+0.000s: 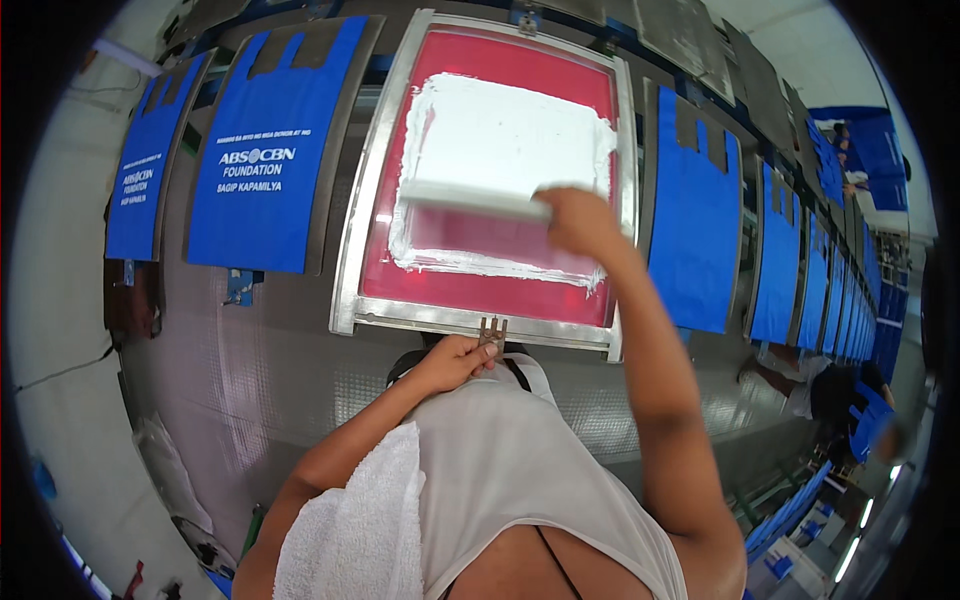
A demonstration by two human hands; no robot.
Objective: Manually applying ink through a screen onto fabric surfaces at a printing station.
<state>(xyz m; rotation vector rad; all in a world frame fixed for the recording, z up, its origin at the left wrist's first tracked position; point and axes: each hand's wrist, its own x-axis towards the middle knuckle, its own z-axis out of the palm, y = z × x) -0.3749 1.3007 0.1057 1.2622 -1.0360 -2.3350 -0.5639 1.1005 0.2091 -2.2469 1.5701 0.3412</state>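
A printing screen (pixel 625 200) with a pale metal frame lies in front of me, its red mesh (pixel 480 302) framed on all sides. Thick white ink (pixel 510 135) coats the upper mesh, with a ragged line of it along the lower part. My right hand (pixel 580 222) is closed round the right end of a squeegee (pixel 470 200), a long pale bar, blurred, lying across the mesh at the ink's lower edge. At the frame's near edge, my left hand (pixel 455 363) pinches a small pronged metal bracket (pixel 492 330).
Blue fabric bags with white print (pixel 262 140) lie on flat grey boards to the left. More blue bags (pixel 692 210) on boards run in a long row to the right. Another person (pixel 840 405) is at the far right. A white towel (pixel 360 510) hangs over my left side.
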